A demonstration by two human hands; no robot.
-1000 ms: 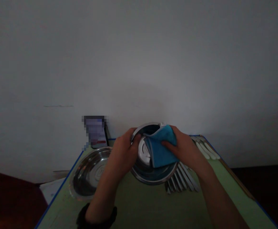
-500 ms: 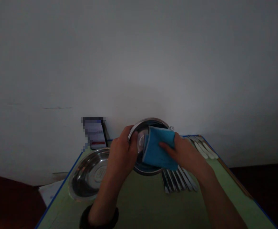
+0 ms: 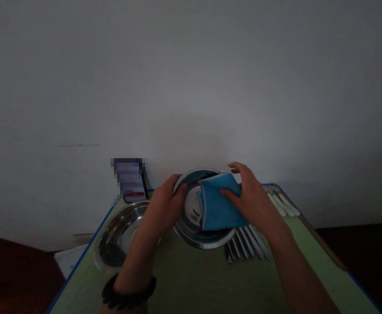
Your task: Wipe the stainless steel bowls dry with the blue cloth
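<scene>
A shiny steel bowl (image 3: 191,213) is held up over the table, its inside turned toward me. My left hand (image 3: 167,200) grips its left rim, thumb inside and fingers behind. A folded blue cloth (image 3: 221,205) covers the right part of the bowl's inside and rim. My right hand (image 3: 248,194) holds this cloth, with the thumb across its front and a finger raised behind the rim; the other fingers are hidden. A second steel bowl (image 3: 107,244) rests on the table at the left, partly behind my left forearm.
Several metal cutlery handles (image 3: 248,246) lie in a row right of the bowl. White-handled cutlery (image 3: 280,205) lies at the table's back right. A phone (image 3: 132,181) leans against the wall at the back left. The green table (image 3: 191,279) has blue edges.
The held bowl has come slightly lower and tilts more toward me. My right hand has shifted up on the cloth and its fingers have spread at the rim.
</scene>
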